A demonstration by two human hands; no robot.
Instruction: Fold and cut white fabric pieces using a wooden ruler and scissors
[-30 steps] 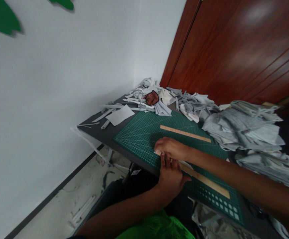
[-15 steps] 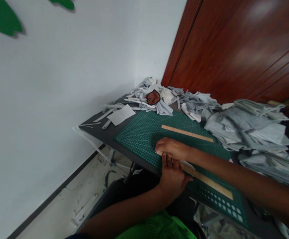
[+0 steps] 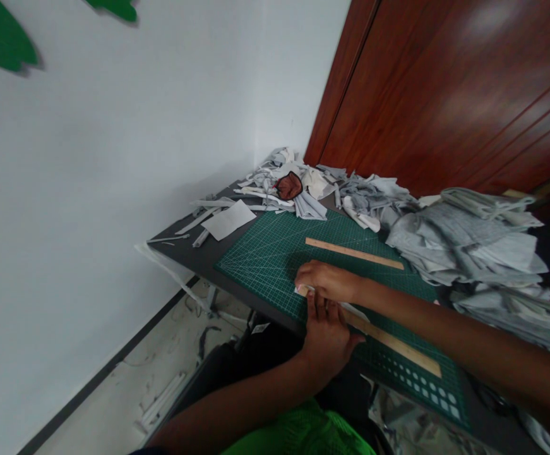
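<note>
My left hand (image 3: pixel 326 338) lies on a wooden ruler (image 3: pixel 398 347), its fingers stretched and pressing down, the thumb pointing out to the right. Just beyond it, my right hand (image 3: pixel 324 281) is closed beside the ruler's far left end, with curled fingers. What it grips is hidden. A bit of white cloth (image 3: pixel 357 311) shows at the ruler's edge, partly under my hands. All of this rests on a green cutting mat (image 3: pixel 260 262) with a white grid. A second wooden ruler (image 3: pixel 355 253) lies farther back on the mat.
Grey fabric piles (image 3: pixel 464 237) stand on the right. Cloth scraps (image 3: pixel 279 161) and a dark-edged brown piece (image 3: pixel 288 186) lie in the back corner. A white sheet (image 3: pixel 230 220) rests on the dark table (image 3: pixel 184 249) at left. A white wall and a reddish wooden panel (image 3: pixel 436 88) border the table.
The view has shifted very slightly. Both hands stay in nearly the same place at the ruler, and nothing has been taken up or let go.
</note>
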